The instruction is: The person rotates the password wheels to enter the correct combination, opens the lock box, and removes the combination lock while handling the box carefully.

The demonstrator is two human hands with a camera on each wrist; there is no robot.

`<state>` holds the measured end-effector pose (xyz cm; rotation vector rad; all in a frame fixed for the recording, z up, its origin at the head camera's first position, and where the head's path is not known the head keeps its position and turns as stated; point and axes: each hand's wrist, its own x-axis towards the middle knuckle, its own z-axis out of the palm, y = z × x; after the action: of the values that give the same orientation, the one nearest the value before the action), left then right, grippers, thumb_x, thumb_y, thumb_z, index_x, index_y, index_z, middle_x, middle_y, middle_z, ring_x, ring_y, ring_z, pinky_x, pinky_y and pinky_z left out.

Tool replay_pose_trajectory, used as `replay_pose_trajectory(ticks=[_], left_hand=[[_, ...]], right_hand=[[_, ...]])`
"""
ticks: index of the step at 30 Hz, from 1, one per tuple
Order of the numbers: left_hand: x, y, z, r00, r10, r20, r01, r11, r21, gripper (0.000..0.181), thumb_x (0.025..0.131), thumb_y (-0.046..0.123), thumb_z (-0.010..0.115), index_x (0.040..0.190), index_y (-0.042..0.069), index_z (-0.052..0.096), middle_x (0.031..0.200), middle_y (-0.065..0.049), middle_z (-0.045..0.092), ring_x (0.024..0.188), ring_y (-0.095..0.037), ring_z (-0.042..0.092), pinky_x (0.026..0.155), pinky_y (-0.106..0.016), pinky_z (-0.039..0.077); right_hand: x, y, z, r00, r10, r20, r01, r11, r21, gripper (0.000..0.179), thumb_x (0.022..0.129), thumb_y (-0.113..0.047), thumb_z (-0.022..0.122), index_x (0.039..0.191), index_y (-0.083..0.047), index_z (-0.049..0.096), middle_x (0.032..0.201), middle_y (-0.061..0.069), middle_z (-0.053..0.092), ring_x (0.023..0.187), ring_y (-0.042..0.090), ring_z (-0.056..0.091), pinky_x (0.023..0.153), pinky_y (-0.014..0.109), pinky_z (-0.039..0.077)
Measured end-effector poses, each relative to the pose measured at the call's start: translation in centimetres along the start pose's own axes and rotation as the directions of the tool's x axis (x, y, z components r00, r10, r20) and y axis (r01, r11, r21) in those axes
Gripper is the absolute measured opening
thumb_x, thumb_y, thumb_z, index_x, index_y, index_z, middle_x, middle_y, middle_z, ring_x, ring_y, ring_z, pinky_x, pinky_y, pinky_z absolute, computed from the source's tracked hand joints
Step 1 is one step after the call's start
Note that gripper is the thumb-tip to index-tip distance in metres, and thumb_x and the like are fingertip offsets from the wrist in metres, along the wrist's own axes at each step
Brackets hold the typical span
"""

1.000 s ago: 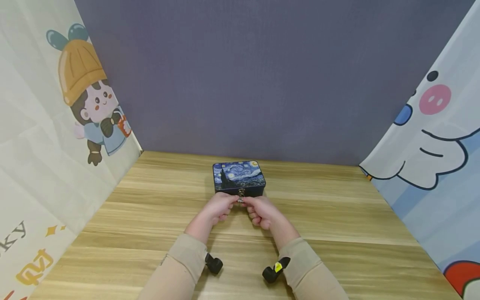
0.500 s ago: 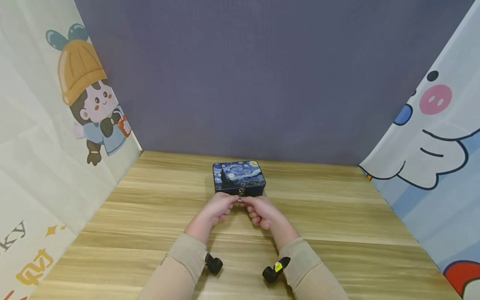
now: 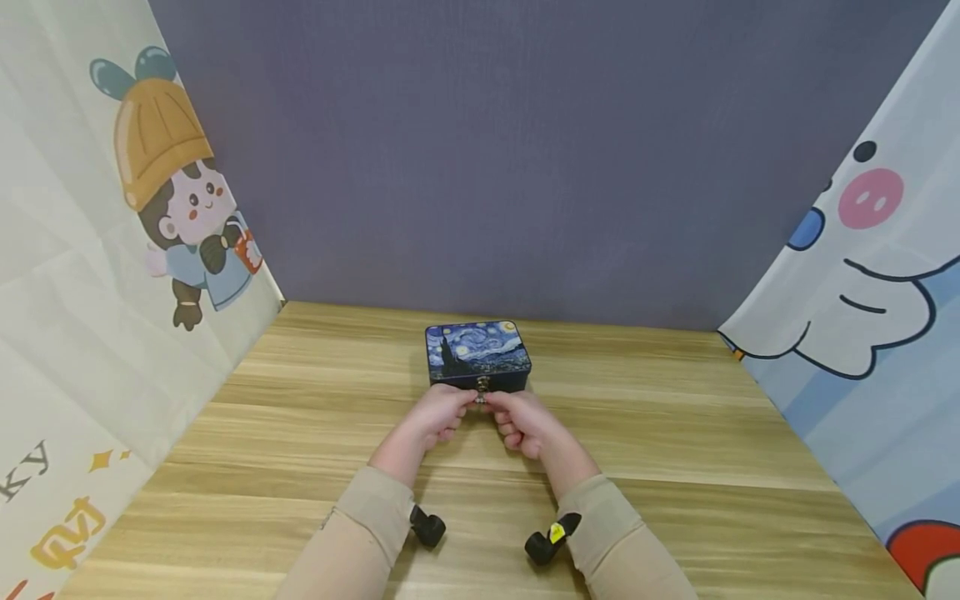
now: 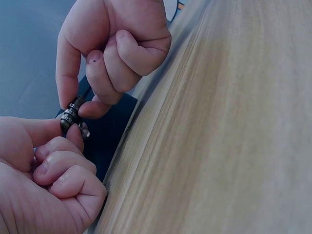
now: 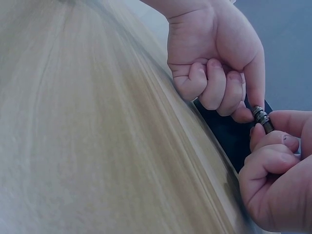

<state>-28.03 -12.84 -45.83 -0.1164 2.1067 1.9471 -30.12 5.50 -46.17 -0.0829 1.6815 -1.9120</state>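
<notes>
A dark box with a swirling blue night-sky picture on its lid sits near the back of the table, its lid down. A small combination lock with number rings is at the metal clasp on its front. My left hand pinches one end of the lock between thumb and index finger. The other end is pinched by my right hand in the same manner. On both hands the remaining fingers curl into the palm. The digits on the rings are too small to read, and the fingertips partly cover the lock.
The wooden table stretches out to both sides of the box. Behind it stands a grey-blue panel. Cartoon-printed sheets flank the table, one on the left and one on the right.
</notes>
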Motion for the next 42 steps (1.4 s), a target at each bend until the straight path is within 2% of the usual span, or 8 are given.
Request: replay_pose_trajectory(ticks=[9, 26, 37, 42], left_hand=[[-0.2, 0.2, 0.0, 1.000, -0.016, 0.005, 0.016, 0.999, -0.039, 0.028, 0.104, 0.025, 0.056, 0.089, 0.002, 0.057, 0.057, 0.006, 0.031, 0.043, -0.008, 0.023, 0.039, -0.022, 0.021], [-0.2, 0.3, 0.1, 1.000, -0.009, 0.003, 0.010, 0.999, -0.052, 0.029, 0.104, 0.023, 0.054, 0.095, -0.004, 0.058, 0.057, 0.007, 0.031, 0.043, -0.006, 0.022, 0.039, -0.021, 0.021], [-0.1, 0.1, 0.0, 1.000, 0.006, 0.001, -0.006, 0.999, -0.040, 0.031, 0.104, 0.023, 0.056, 0.099, -0.007, 0.059, 0.057, 0.007, 0.031, 0.042, -0.006, 0.022, 0.039, -0.022, 0.021], [-0.2, 0.2, 0.1, 1.000, 0.016, 0.004, -0.015, 0.999, -0.039, 0.030, 0.104, 0.022, 0.056, 0.099, -0.008, 0.059, 0.057, 0.007, 0.032, 0.042, -0.006, 0.022, 0.038, -0.021, 0.021]], right_hand=[[0.0, -0.1, 0.0, 1.000, 0.005, 0.002, -0.005, 1.000, -0.015, 0.032, 0.099, -0.030, 0.062, 0.100, 0.002, 0.060, 0.058, -0.009, 0.032, 0.044, 0.003, 0.025, 0.039, 0.018, 0.021], [-0.3, -0.7, -0.9, 0.998, 0.036, -0.048, -0.035, 0.999, 0.022, 0.039, 0.101, -0.042, 0.059, 0.099, -0.003, 0.056, 0.060, -0.010, 0.029, 0.044, 0.002, 0.021, 0.039, 0.017, 0.018], [-0.1, -0.8, -1.7, 0.997, 0.052, -0.062, -0.048, 0.997, 0.065, 0.051, 0.101, -0.045, 0.059, 0.122, 0.002, 0.055, 0.058, -0.011, 0.028, 0.043, 0.001, 0.022, 0.039, 0.017, 0.018], [-0.2, -0.9, -1.7, 0.997, 0.043, -0.058, -0.040, 0.998, 0.054, 0.053, 0.101, -0.045, 0.059, 0.122, 0.003, 0.054, 0.059, -0.011, 0.027, 0.044, 0.001, 0.021, 0.039, 0.017, 0.018]])
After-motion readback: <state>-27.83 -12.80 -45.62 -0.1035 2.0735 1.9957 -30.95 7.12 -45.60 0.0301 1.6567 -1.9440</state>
